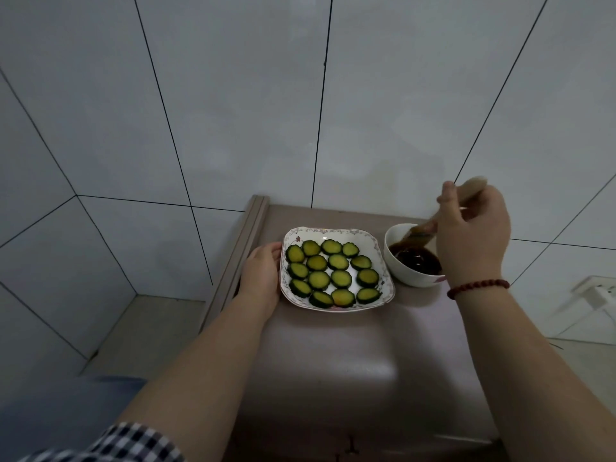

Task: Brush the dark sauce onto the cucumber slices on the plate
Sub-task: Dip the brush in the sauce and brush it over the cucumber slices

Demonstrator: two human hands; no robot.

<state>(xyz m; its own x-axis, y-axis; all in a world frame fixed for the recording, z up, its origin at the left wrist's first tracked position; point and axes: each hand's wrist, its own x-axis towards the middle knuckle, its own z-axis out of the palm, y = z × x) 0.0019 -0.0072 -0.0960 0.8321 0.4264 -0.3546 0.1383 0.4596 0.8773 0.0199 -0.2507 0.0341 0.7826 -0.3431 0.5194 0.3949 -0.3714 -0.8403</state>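
A white square plate [383,261] with a patterned rim sits on the brown tabletop and carries several green cucumber slices [333,271] laid in rows. My left hand [261,275] grips the plate's left edge. To the right of the plate stands a white bowl [405,273] of dark sauce [416,258]. My right hand [473,231] hovers over the bowl and holds a wooden-handled brush [421,233], whose bristles dip into the sauce.
The small brown table [350,355] stands against a white tiled wall [300,95], with a raised strip along its left edge. A white power strip [596,291] lies on the floor at the right. My right wrist wears a red bead bracelet [476,287].
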